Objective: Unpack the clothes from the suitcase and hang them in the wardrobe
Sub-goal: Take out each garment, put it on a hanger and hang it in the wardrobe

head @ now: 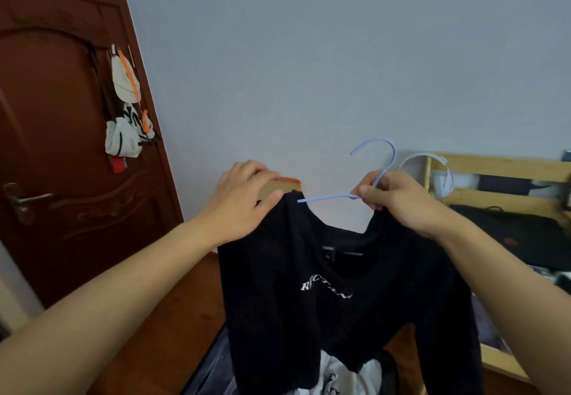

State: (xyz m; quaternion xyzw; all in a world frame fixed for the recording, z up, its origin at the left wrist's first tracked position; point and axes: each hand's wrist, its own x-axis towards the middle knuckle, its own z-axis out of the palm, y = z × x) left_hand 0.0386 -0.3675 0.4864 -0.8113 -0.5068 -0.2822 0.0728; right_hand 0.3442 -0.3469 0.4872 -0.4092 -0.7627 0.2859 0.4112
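A black knit sweater (333,296) with white lettering on the chest hangs in front of me. A light blue hanger (375,163) sticks up out of its neck opening, hook pointing left. My right hand (398,200) pinches the hanger's neck together with the sweater's right shoulder. My left hand (244,200) grips the left shoulder of the sweater. Below, the open suitcase (213,367) shows a dark lining and a white printed garment (343,379).
A dark brown door (61,147) with bags (126,107) hung on it stands at the left. A pale wooden bed frame (494,167) with white headphones (438,175) and dark items lies at the right. A small orange-topped box (285,185) sits behind my left hand.
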